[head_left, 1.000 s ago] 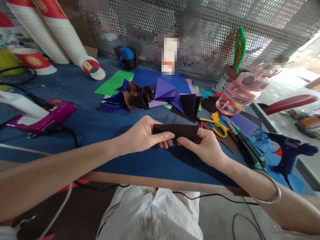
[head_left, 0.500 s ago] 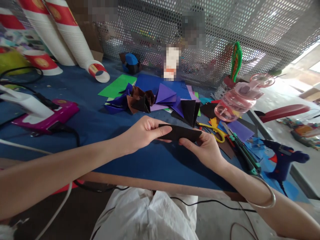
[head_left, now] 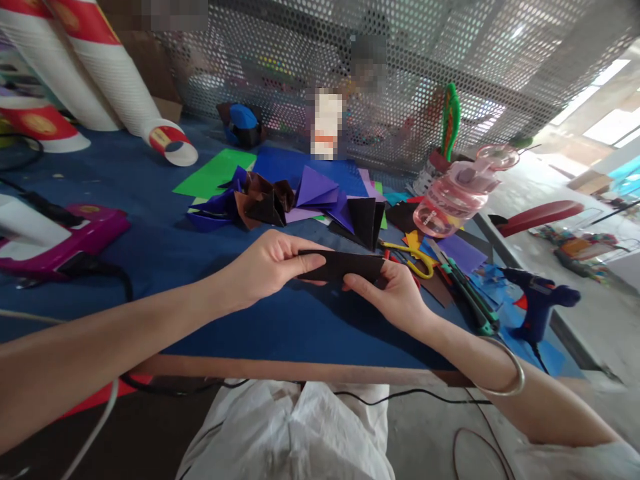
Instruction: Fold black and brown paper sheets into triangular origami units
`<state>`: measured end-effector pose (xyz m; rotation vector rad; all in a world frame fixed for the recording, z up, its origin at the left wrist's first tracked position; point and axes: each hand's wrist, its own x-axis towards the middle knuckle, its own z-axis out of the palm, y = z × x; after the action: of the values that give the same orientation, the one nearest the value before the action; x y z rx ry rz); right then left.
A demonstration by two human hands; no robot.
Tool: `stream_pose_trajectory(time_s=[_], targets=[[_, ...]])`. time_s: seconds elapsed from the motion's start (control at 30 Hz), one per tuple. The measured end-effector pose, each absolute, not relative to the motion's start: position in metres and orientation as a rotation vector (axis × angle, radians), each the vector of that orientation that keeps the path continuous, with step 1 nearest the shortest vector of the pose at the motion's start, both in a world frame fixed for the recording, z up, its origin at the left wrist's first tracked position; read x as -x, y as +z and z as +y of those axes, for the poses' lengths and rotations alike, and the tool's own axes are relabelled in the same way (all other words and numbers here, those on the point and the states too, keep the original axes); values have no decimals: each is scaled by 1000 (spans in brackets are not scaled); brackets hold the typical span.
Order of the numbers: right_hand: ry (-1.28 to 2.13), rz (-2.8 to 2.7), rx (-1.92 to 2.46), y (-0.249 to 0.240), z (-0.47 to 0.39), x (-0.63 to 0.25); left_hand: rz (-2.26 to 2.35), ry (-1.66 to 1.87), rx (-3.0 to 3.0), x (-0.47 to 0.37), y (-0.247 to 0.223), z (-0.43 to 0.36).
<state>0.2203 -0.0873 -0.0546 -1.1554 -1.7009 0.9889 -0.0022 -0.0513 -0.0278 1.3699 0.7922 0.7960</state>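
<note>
Unreadable lettering (head_left: 431, 217) on pink bottle (head_left: 453, 198)

The held paper (head_left: 345, 264) is before the paper pieces (head_left: 317, 189), with power strip (head_left: 103, 230) left, glue gun (head_left: 539, 307) right.

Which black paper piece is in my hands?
The black piece nearest you, held by your left hand and right hand; other black pieces sit farther back, untouched.

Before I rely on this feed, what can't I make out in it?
All in the head view:
- Held black paper: far side, hidden by its near face.
- Left hand and right hand: some fingers, hidden behind that paper.
- Paper-cup stacks: upper ends, cut off by the top edge.
- Purple device: far left part, cut off by the left edge.
</note>
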Motion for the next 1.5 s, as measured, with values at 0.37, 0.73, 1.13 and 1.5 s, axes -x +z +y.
stream_pose_trajectory(time_s=[0.37, 0.73, 1.13, 1.5], targets=[[667, -1761, 1164, -54, -86, -224, 884, 766, -1402, 3, -31, -50], [693, -1908, 1223, -50, -87, -226, 870, 613, -1582, 2, -34, -53], [417, -2247, 1185, -58, -82, -230, 946, 428, -2224, 3, -46, -67], [321, -2335, 1220, -63, -79, -230, 516, 682, -2779, 10, -56, -77]])
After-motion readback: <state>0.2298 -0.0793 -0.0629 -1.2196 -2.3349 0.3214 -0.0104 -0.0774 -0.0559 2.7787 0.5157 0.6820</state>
